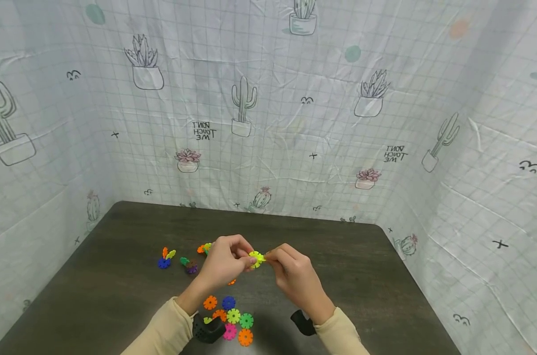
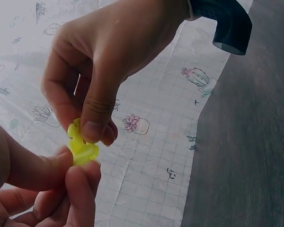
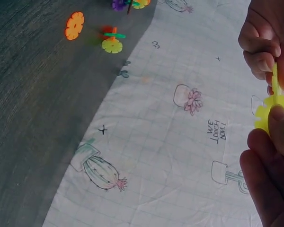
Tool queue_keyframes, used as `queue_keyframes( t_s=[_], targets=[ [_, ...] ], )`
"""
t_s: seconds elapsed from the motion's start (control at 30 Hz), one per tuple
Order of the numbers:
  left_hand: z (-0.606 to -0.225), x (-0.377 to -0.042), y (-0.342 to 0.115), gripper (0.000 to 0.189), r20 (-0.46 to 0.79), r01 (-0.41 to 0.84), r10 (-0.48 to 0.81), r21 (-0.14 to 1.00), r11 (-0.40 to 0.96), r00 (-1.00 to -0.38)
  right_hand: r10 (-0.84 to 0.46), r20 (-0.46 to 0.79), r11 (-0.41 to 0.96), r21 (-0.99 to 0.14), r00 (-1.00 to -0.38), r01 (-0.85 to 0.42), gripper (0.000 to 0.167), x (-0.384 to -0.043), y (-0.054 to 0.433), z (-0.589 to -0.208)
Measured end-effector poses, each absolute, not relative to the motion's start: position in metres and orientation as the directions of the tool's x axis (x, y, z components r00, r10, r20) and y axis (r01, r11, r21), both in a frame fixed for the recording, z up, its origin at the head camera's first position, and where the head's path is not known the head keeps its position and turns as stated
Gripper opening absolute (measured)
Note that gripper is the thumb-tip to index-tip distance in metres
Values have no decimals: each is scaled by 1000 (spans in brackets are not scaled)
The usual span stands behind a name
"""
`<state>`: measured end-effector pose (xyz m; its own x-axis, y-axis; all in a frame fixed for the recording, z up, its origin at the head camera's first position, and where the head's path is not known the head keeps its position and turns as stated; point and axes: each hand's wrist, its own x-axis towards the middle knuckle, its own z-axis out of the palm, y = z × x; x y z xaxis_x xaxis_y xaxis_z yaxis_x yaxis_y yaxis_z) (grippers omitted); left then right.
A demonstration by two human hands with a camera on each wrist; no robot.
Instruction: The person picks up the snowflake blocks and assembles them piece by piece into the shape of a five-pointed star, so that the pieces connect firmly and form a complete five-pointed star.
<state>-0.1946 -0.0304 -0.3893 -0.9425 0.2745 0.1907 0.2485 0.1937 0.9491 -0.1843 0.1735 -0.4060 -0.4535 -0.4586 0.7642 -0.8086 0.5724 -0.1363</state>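
The person's left hand [image 1: 226, 259] pinches a yellow notched disc [image 1: 256, 259] between curled fingers and thumb, and the right hand [image 1: 295, 271] pinches a second yellow piece [image 3: 275, 78], seen edge-on and meeting that disc above the dark table [image 1: 348, 276]. Fingertips cover parts of both, so I can't tell how deeply they interlock. Left of the yellow notched disc, an orange, yellow and green cluster [image 1: 206, 246] is half hidden by the left hand; farther left are a green, brown and purple cluster [image 1: 191, 268] and a blue-based cluster [image 1: 163, 263] with orange and yellow petals upright. Just below-left of the yellow notched disc, only a sliver of an orange disc [image 1: 232, 282] shows past the wrist. Nearer the person than the yellow notched disc lie loose orange, blue, green, pink and yellow-green discs [image 1: 233, 316], one yellow-green one mostly covered by the black wrist device [image 1: 209, 331] on the left arm. The other black device [image 1: 302, 323] is partly hidden behind the right wrist. Beyond the yellow notched disc hangs a creased cactus-print cloth [image 1: 277, 133], its lettering reversed, its upper edge cut off.
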Motion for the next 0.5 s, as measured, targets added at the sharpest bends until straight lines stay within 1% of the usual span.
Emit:
queue_keyframes(
  t_s=[0.2, 0.33, 0.5],
  targets=[
    [-387, -197, -36, 10, 184, 238, 329, 962, 131, -926, -446, 769, 558, -162, -458, -814, 26, -187, 174, -406],
    [-385, -200, -41, 12, 199, 255, 379, 961, 103, -904, -441, 773, 539, -178, -456, -823, 29, -190, 173, -403],
    [-385, -203, -47, 12, 204, 258, 389, 962, 93, -899, -450, 768, 517, -192, -455, -834, 27, -194, 171, -398]
  ],
)
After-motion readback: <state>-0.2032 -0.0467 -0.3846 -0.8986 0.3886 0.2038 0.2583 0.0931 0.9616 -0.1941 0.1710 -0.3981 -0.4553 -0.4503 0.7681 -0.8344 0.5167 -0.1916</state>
